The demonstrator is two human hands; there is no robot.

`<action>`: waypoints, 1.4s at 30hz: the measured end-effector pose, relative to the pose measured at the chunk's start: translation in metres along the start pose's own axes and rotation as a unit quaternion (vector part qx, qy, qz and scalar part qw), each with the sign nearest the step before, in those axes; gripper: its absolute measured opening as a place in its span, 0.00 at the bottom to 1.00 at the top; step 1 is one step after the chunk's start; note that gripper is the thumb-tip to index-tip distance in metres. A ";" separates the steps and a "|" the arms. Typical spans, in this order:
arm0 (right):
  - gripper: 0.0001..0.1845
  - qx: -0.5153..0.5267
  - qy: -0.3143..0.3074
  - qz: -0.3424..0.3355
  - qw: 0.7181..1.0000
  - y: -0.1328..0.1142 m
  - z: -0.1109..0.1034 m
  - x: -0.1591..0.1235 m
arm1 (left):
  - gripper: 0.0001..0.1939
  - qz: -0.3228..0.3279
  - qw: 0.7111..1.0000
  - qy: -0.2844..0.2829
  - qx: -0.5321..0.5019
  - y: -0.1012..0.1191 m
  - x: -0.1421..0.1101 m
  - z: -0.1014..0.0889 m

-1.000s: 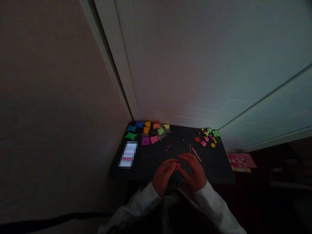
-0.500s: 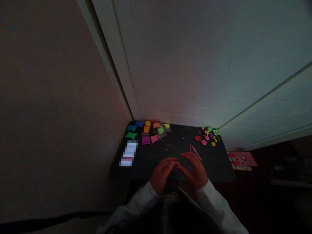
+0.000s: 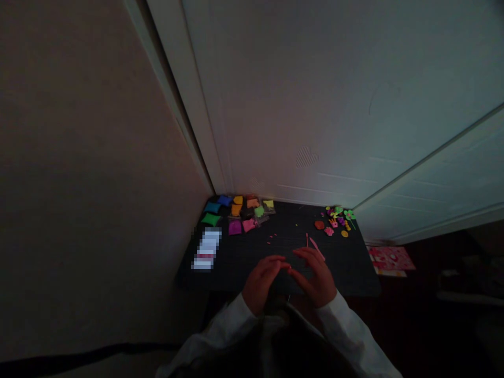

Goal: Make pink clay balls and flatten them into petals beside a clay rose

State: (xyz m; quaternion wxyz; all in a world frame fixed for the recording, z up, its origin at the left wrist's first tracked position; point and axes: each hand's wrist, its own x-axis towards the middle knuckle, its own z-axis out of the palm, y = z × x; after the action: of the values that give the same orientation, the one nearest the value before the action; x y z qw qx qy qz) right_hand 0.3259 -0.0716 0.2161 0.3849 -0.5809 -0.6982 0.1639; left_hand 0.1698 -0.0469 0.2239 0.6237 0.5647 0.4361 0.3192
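Pink clay bit (image 3: 290, 268) sits pinched between the fingertips of the left hand (image 3: 260, 281) and right hand (image 3: 316, 278), low centre of the frame over the dark tabletop (image 3: 244, 252); each grip clenched on it. Pink tool (image 3: 316, 248) lies just above.

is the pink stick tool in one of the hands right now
No, the pink stick tool lies on the dark table just beyond the right hand.

Dim room (white door (image 3: 315, 94)), beige wall (image 3: 79, 157)
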 end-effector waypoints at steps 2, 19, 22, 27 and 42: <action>0.19 0.003 -0.007 -0.002 1.000 -0.002 0.001 0.000 | 0.17 -0.001 1.000 -0.004 -0.005 -0.002 0.001 0.002; 0.17 0.014 -0.015 0.011 1.000 0.000 0.003 0.000 | 0.17 -0.007 1.000 -0.020 -0.007 -0.002 0.002 -0.003; 0.17 0.013 -0.014 0.012 1.000 0.002 0.002 -0.001 | 0.17 -0.013 1.000 -0.015 -0.011 -0.003 0.004 -0.004; 0.17 0.016 -0.021 -0.005 1.000 -0.002 0.007 0.001 | 0.17 -0.017 0.999 -0.015 -0.030 -0.007 0.004 0.000; 0.17 0.010 -0.032 -0.003 0.999 0.001 0.009 0.004 | 0.17 -0.020 0.999 -0.015 -0.027 -0.006 0.006 -0.008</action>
State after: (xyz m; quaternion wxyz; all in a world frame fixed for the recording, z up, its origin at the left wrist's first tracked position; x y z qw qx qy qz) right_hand 0.3193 -0.0652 0.2110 0.3690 -0.5694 -0.7100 0.1884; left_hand 0.1647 -0.0397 0.2167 0.6511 0.5439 0.4293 0.3097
